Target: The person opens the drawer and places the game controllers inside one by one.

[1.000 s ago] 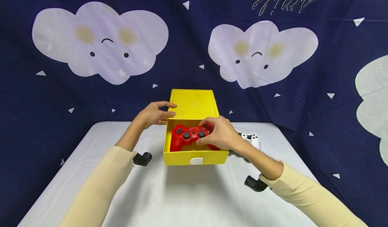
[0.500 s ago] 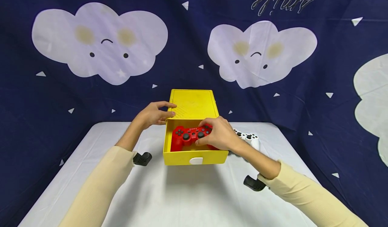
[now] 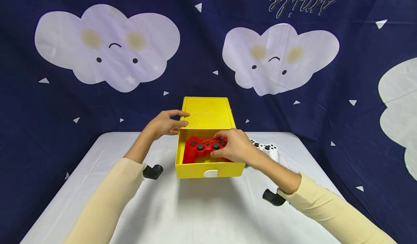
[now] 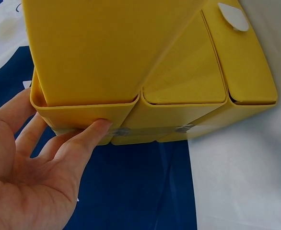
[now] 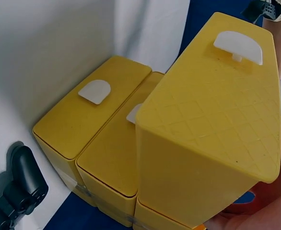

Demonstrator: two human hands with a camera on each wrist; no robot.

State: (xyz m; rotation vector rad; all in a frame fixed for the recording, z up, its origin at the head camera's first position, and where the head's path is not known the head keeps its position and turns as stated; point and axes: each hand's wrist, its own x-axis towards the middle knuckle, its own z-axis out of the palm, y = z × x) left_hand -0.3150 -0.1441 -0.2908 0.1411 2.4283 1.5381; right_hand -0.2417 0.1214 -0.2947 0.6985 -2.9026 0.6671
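Observation:
A red game controller [image 3: 204,146] with black sticks lies inside the pulled-out top drawer [image 3: 192,170] of a yellow drawer unit [image 3: 210,113]. My right hand [image 3: 236,146] reaches in over the drawer's right side, thumb and fingers around the controller's right half, which the hand partly hides. In the head view my left hand [image 3: 164,122] touches the unit's left side and top edge. Its fingers spread against the yellow wall in the left wrist view. Two lower drawers [image 5: 97,112] show closed in the right wrist view, each with a white pull tab.
A white game controller [image 3: 269,150] lies on the white-covered table [image 3: 208,215] to the right of the unit, partly behind my right hand. A black game controller [image 5: 28,179] lies there too. A dark blue curtain [image 3: 202,55] with clouds hangs behind the table.
My right hand has sunk slightly lower into the drawer around the red game controller. The left hand and the drawer unit have stayed put.

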